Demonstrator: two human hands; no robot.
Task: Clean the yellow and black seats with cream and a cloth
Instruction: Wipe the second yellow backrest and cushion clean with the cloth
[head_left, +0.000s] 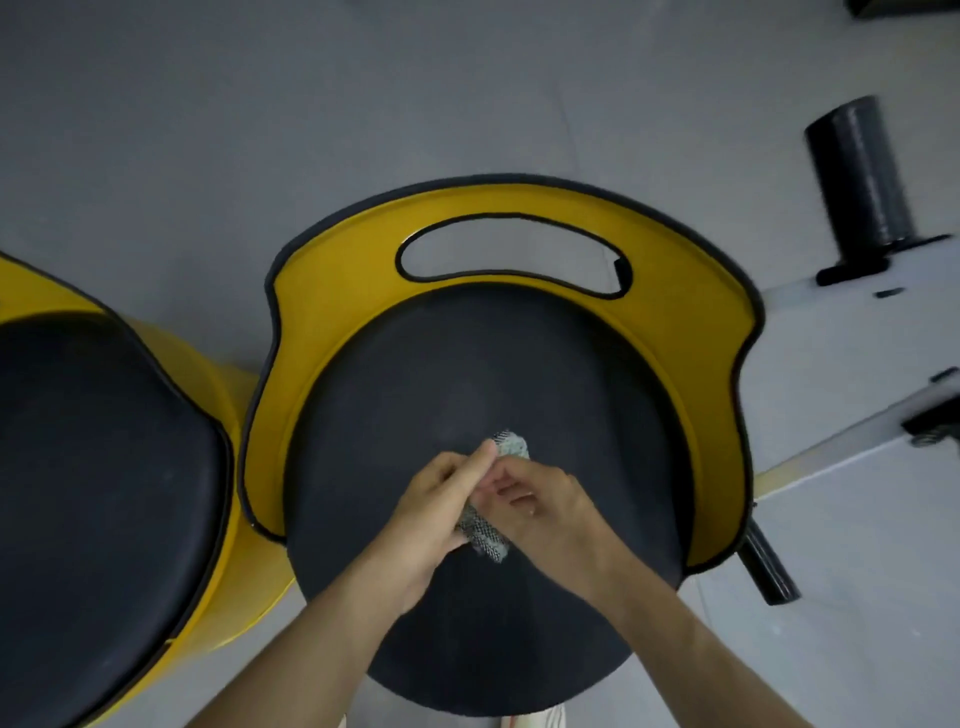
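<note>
A round black seat (467, 374) with a curved yellow backrest (675, 244) fills the middle of the view. Over its front half, both hands meet on a grey-and-white checked cloth (511, 447). My left hand (441, 504) grips the folded cloth from the left, forefinger stretched along it. My right hand (540, 499) pinches the cloth from the right with curled fingers. One end of the cloth sticks out beyond the fingers, the other hangs below the palms. A second black and yellow seat (93, 493) stands at the left edge. No cream container is in view.
Grey floor lies beyond the seats. A black cylinder (857, 176) on a black bracket stands at the upper right. White panels with black fittings (930, 415) run along the right side. A black bar (769, 569) pokes out beside the seat's right edge.
</note>
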